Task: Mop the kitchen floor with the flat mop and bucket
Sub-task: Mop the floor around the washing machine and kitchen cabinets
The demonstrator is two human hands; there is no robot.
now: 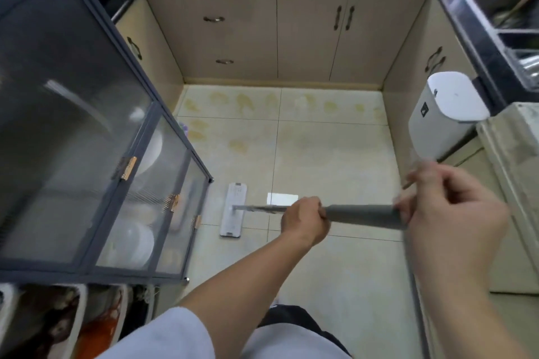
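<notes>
Two hands, both on one mop. Right hand (449, 210): nearest, blurred, fingers curled round the top end of the grey grip (364, 215). Left hand (303, 220): farther down, fist clamped on the handle where grip meets thin metal pole. One flat mop head (233, 210), white, flat on the tiled floor (335, 154), just beside the glass-front cabinet (87, 154) at left. Handle's long axis left to right across the view, head end at left; head's long axis near to far, crosswise to the handle. One bright rectangular reflection on the tile just behind the pole. Cabinet holding white dishes, count unclear through the ribbed glass. One white lidded bin (446, 114) at right, against the cupboards. About a dozen yellowish stains (242, 102), in rows on the far tiles. Beige cupboards (291, 38) on three sides; six handles visible. One sink (501, 6), far right.
</notes>
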